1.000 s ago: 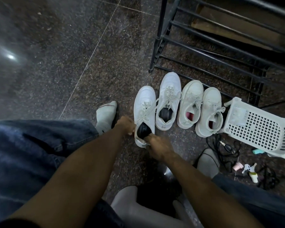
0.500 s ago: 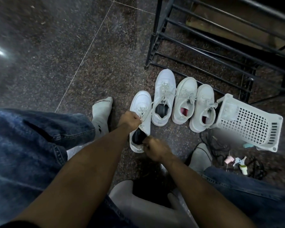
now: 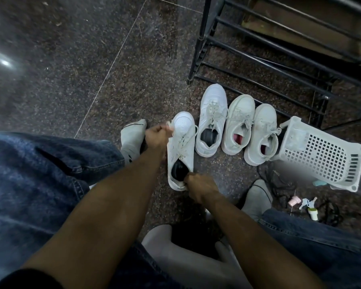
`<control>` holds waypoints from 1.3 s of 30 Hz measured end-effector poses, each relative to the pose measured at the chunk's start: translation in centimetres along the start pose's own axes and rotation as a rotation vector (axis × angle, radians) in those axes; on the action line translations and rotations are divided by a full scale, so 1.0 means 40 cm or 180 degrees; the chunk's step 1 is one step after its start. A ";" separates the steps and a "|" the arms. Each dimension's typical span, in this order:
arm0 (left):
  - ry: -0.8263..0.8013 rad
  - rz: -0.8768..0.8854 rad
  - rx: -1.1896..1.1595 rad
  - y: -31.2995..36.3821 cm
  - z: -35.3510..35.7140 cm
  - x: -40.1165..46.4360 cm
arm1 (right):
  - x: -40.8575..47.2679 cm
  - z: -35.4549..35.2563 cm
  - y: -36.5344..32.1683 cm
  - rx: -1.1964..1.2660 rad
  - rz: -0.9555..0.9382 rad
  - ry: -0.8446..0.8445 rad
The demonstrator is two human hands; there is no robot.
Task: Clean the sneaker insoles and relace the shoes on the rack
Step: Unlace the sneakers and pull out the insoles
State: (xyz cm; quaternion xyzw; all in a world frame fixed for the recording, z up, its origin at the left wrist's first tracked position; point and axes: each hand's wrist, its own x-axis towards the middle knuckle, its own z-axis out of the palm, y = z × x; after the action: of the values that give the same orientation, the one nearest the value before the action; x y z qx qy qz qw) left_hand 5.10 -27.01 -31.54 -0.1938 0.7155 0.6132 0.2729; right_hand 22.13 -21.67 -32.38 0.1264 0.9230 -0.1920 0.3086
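— Where are your hands?

— My left hand [image 3: 157, 136] is curled tight round the loose end of the white lace [image 3: 182, 140] beside the toe of the nearest white sneaker [image 3: 180, 151], drawing it out to the left. My right hand [image 3: 199, 187] pinches the heel rim of that shoe, fingers folded at the dark insole [image 3: 178, 171] showing in its opening.

— And where does that shoe lie?

— On the speckled stone floor [image 3: 92, 69] between my socked feet, toe pointing away from me, just apart from the row of three other white sneakers: one with a dark lining [image 3: 212, 122], two with pink linings [image 3: 239, 124] [image 3: 262, 135]. Those three touch side to side.

— What room is there to move?

— Open floor to the left and ahead. To the right it is crowded: the white plastic basket [image 3: 323, 155] lies tipped on its side against the last sneaker, with black cords [image 3: 279, 180] and small bottles [image 3: 313, 213] scattered near my right foot [image 3: 256, 197]. The black metal shoe rack [image 3: 258, 59] stands just behind the row, its lowest bar close to the toes.

— What has changed from half a second ago?

— My left hand has shifted outward from the laces to the shoe's left edge, and the lace is pulled farther out. My right hand keeps its hold at the heel.
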 end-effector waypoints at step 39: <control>-0.1363 0.0996 0.0472 0.192 0.083 -0.027 | 0.019 -0.016 0.018 0.0880 0.0610 0.0015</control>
State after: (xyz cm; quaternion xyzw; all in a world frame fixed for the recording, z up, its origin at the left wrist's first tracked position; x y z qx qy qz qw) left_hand 1.75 -22.49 -25.25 0.0736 0.7057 0.6208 0.3334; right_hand 21.47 -20.64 -32.56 0.2556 0.8722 -0.2864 0.3031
